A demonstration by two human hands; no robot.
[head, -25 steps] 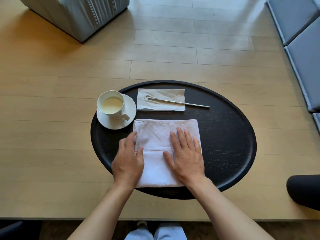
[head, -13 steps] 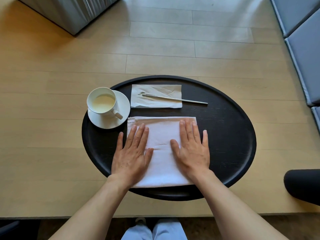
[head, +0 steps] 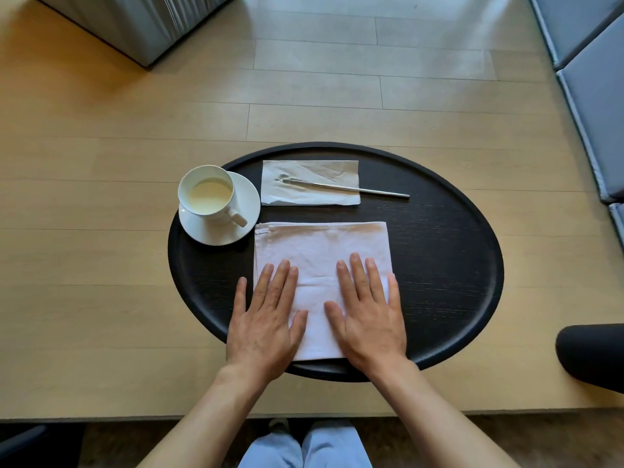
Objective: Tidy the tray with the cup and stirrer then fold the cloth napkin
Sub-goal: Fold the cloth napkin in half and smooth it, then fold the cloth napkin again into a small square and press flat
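Note:
A round black tray (head: 449, 265) lies on the pale wooden table. A folded white cloth napkin (head: 320, 244) rests flat on its near middle. My left hand (head: 266, 319) and my right hand (head: 368, 315) lie palm down on the napkin's near half, fingers spread, holding nothing. At the tray's left edge stands a white cup (head: 207, 192) of pale liquid on a white saucer (head: 202, 231). Behind the cloth, a metal stirrer (head: 347, 188) lies across a white paper napkin (head: 310, 170), its handle reaching right onto the tray.
A grey upholstered block (head: 135, 21) stands at the far left of the table. Grey cushions (head: 594, 79) line the right side. A dark rounded object (head: 591, 356) sits at the right near edge. The table's front edge runs just below my wrists.
My left hand went from curled at the napkin's left edge to lying flat on it. Both hands have since slid back toward me along the cloth.

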